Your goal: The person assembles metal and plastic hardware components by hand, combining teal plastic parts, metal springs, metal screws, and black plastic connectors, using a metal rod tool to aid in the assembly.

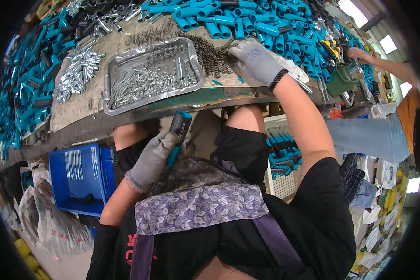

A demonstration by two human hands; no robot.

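Note:
Wrapped in a grey glove, my left hand (150,161) is closed around a black and teal plastic tube handle (179,127), tilted with its open teal end up. It is held above my lap, just off the bench edge. My right hand (255,58), also gloved, reaches over the bench with its fingers curled together at a pile of dark coil springs (211,57). Whether a spring is between those fingertips is hidden. Left of the springs lies a shallow metal tray (108,88) holding small pins, lighter springs and a metal tube (180,70).
Teal handles (284,28) are heaped along the back and right; another heap (32,93) lies left, beside metal sleeves (79,67). A blue crate (74,198) stands low left, a white basket (284,186) under the bench. A co-worker's arm (382,65) reaches in near a green container (340,84).

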